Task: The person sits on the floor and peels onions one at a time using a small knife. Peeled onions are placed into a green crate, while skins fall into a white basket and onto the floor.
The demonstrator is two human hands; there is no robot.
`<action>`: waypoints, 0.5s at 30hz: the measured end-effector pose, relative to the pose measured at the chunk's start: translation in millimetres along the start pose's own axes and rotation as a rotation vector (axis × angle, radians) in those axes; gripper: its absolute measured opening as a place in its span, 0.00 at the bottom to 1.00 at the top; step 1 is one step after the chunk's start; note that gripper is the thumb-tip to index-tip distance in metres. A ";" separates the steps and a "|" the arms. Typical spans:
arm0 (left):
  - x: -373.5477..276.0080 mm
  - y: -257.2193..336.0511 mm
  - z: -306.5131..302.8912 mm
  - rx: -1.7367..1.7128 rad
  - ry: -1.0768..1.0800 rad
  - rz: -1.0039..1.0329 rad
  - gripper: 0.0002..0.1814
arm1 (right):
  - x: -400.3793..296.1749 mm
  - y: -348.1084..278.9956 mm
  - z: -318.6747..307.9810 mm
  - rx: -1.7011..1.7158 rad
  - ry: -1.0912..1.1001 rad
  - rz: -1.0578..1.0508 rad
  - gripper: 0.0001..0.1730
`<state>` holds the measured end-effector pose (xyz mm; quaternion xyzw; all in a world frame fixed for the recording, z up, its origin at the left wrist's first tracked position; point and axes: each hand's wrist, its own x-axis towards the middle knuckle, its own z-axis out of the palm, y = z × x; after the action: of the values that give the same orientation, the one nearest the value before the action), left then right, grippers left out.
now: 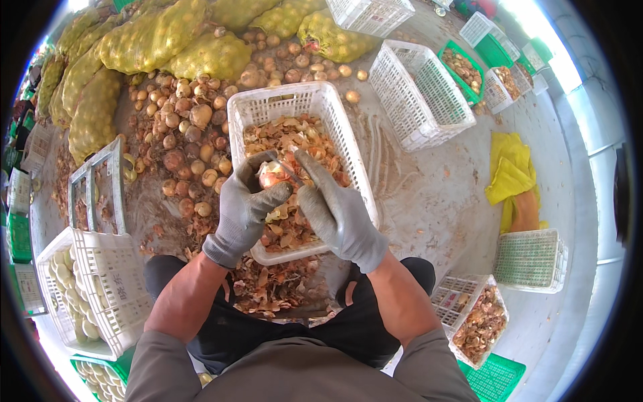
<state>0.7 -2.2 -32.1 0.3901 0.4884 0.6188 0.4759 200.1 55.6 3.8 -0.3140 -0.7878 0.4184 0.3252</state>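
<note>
In my gloved left hand (246,203) is a partly peeled onion (273,176), held between thumb and fingers, with white flesh showing at its top and reddish skin below. My gloved right hand (341,213) grips a small knife whose thin blade (287,168) lies against the onion; its handle is hidden in the glove. Both hands are above a white plastic crate (360,178) on the floor between my knees. Loose onion skins (291,134) cover the crate's bottom.
Unpeeled onions (201,115) lie heaped beyond the crate to the left, below yellow mesh sacks (150,37). At left, a white crate (108,281) contains peeled onions, near a metal frame (119,186). White crates (422,100), one with skins (477,326), and yellow sacking (512,166) are at right.
</note>
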 end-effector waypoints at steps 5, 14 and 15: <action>-4.9 9.4 -1.7 0.161 0.047 -0.008 0.48 | -10.4 4.1 3.8 -0.224 -0.020 -0.117 0.37; -8.1 -3.0 8.5 0.095 0.114 0.046 0.43 | -20.4 7.6 19.9 -0.437 0.054 -0.085 0.36; -7.9 -2.9 9.7 0.048 0.106 0.038 0.43 | -20.0 10.9 24.2 -0.341 0.115 -0.106 0.34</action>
<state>12.4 -7.3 -33.0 0.3772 0.5202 0.6354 0.4281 195.6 34.2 -21.2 -0.3458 -0.8429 0.2427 0.3333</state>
